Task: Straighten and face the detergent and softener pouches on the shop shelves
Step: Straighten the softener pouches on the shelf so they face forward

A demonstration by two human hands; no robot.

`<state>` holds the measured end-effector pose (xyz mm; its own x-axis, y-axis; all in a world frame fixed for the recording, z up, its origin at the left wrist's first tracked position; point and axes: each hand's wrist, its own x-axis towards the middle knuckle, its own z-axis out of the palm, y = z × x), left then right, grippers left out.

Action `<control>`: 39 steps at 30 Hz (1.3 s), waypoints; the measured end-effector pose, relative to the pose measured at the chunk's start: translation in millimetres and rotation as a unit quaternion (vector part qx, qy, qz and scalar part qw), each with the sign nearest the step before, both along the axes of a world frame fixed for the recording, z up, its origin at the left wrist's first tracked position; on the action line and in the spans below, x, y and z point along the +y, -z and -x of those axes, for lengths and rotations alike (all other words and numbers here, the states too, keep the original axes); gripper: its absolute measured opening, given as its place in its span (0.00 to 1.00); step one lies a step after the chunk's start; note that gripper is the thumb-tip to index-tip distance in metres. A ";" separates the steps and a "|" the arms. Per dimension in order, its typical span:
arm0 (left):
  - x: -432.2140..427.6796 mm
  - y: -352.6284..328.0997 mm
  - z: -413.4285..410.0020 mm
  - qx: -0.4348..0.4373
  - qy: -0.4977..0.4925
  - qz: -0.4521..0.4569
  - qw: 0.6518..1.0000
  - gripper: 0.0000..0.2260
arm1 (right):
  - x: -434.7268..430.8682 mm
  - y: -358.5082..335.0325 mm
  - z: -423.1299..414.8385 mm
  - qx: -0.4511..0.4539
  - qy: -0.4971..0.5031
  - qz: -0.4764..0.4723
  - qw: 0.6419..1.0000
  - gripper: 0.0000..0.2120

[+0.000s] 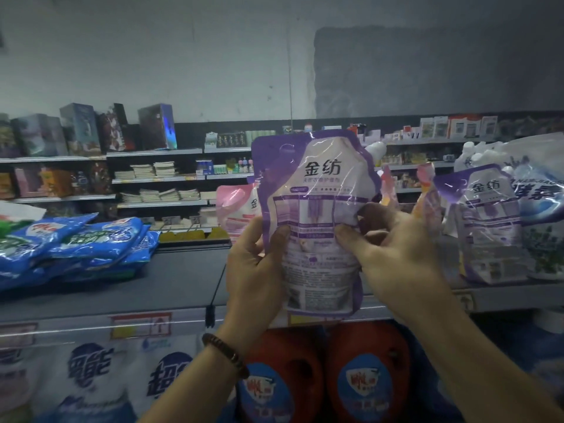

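The left hand [256,270] is curled round the lower left edge of the purple pouch [317,184], thumb laid on its front. The pouch's right side is pinched by the right hand [393,254]. The pouch is held upright, print facing the camera, above the grey shelf [183,279]. Just behind its left edge a pink pouch [238,209] is seen. To its right a matching pouch [491,227] is stood upright. Well to its left, blue bags [91,242] are stacked flat.

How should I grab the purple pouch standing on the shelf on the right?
Probably come from the front and pinch the standing purple pouch by its upper side edges: it is flat, upright and faces out, and the blue-white bag crowds its right side.
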<state>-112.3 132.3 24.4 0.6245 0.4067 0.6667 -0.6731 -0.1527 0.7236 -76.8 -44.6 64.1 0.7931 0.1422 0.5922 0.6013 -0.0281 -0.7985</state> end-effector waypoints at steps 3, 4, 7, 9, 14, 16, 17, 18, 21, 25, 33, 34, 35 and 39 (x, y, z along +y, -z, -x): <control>31.7 0.4 14.5 -0.002 -0.034 -0.017 0.999 0.07 | 30.6 4.5 4.3 -0.005 -0.019 0.004 1.000 0.04; 41.9 0.6 19.8 0.000 -0.044 -0.024 0.999 0.06 | 40.6 5.7 6.4 -0.005 -0.026 0.003 1.000 0.04; 72.8 1.8 35.3 0.016 -0.067 -0.020 0.997 0.06 | 71.5 10.0 13.4 -0.013 -0.054 -0.005 0.998 0.04; 92.8 2.2 45.4 0.025 -0.076 -0.017 0.997 0.07 | 93.9 12.6 17.6 -0.014 -0.080 -0.012 0.997 0.06; 138.1 5.2 64.0 0.033 -0.108 -0.005 0.994 0.08 | 148.6 19.1 20.6 -0.006 -0.111 -0.011 0.994 0.06; 154.6 6.9 67.6 0.038 -0.123 -0.005 0.992 0.07 | 168.8 22.8 20.0 -0.002 -0.116 -0.012 0.993 0.06; 162.7 7.3 68.4 0.040 -0.130 -0.007 0.991 0.07 | 178.4 24.3 19.3 0.002 -0.118 -0.011 0.993 0.07; 170.3 7.9 69.1 0.042 -0.134 -0.008 0.990 0.07 | 187.3 25.4 19.1 0.007 -0.123 -0.008 0.992 0.07; 191.9 10.6 68.0 0.046 -0.140 0.000 0.989 0.07 | 211.3 29.1 15.2 0.022 -0.140 -0.006 0.990 0.07; 216.3 16.4 58.5 0.051 -0.151 0.013 0.987 0.07 | 237.7 34.5 8.5 0.042 -0.154 -0.002 0.987 0.09; 235.3 27.8 35.8 0.057 -0.141 0.040 0.988 0.04 | 263.9 42.0 -11.8 0.064 -0.129 0.015 0.989 0.09; 237.3 29.5 32.6 0.056 -0.133 0.045 0.988 0.04 | 264.5 43.1 -14.0 0.065 -0.128 0.018 0.989 0.09; 239.1 31.3 29.4 0.055 -0.124 0.051 0.989 0.04 | 265.2 44.2 -16.3 0.068 -0.128 0.020 0.989 0.09; 243.7 36.0 19.8 0.072 -0.127 0.071 0.987 0.04 | 267.7 47.7 -25.4 0.073 -0.118 0.039 0.990 0.10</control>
<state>-132.1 376.0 -11.6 0.5745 0.6454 0.5033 -0.5155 -0.1923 0.8350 -51.5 223.0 16.4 0.8083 0.3748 0.4540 0.4775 0.0336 -0.8780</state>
